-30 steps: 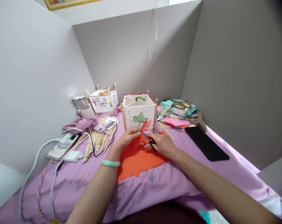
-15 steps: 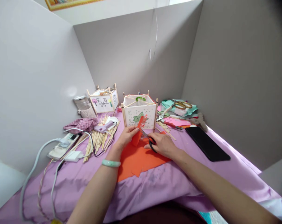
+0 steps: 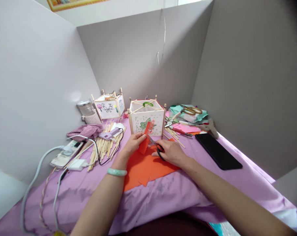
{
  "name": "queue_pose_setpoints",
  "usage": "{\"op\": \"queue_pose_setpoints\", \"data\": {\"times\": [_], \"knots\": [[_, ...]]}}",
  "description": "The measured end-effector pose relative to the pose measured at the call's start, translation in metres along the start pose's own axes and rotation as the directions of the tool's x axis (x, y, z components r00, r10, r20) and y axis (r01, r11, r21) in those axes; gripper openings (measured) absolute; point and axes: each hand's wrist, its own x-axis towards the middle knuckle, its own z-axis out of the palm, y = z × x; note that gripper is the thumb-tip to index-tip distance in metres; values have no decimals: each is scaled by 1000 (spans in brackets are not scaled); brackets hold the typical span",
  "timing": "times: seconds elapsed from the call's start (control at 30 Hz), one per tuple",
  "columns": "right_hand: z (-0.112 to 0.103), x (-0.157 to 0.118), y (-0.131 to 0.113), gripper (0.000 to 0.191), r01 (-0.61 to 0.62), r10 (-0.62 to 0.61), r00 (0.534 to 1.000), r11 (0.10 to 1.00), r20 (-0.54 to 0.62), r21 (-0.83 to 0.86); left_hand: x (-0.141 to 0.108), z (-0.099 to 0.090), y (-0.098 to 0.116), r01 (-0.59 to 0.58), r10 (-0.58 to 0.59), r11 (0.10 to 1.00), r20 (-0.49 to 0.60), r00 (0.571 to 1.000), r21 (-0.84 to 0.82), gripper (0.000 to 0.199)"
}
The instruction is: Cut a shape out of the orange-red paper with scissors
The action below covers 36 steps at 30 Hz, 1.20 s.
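Between thumb and fingers, my left hand [image 3: 135,143] pinches a narrow orange paper strip [image 3: 143,146] whose far end is cut into a fine fringe. My right hand [image 3: 172,151] grips black-handled scissors [image 3: 159,152], their blades at the strip's right edge, just beyond my left fingertips. Beneath both hands a larger orange paper sheet [image 3: 148,172] lies on the purple cloth, with a notch in its near edge. Directly behind the strip stands a square lantern [image 3: 136,123] of sticks and white panels, with a green drawing on its front and a green loop on top.
A second stick lantern [image 3: 107,111] stands back left, near a glass jar [image 3: 86,109]. Wooden sticks [image 3: 102,147], a lilac glue gun [image 3: 110,133] and a power strip [image 3: 64,157] with cables lie left. Pliers [image 3: 180,131], gold-handled scissors [image 3: 192,110] and a black phone [image 3: 218,151] are right.
The fringed end of the strip has shifted slightly and looks a little more spread. Both hands stay in nearly the same place, with the scissors still at the strip.
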Motion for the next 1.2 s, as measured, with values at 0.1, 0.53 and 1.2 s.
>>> {"op": "queue_pose_setpoints", "data": {"times": [0.1, 0.53, 1.2], "knots": [[0, 0, 0, 41, -2, 2, 1000, 1000, 2, 8, -1, 1, 1, 1, -1, 1000, -8, 1000, 1, 35], [1, 0, -1, 40, 4, -5, 1000, 1000, 27, 25, 1, 0, -3, -14, 15, 1000, 8, 1000, -13, 35], [1, -1, 0, 37, -1, 1, 1000, 1000, 8, 8, -2, 3, 2, 27, -28, 999, 49, 998, 23, 32]]}}
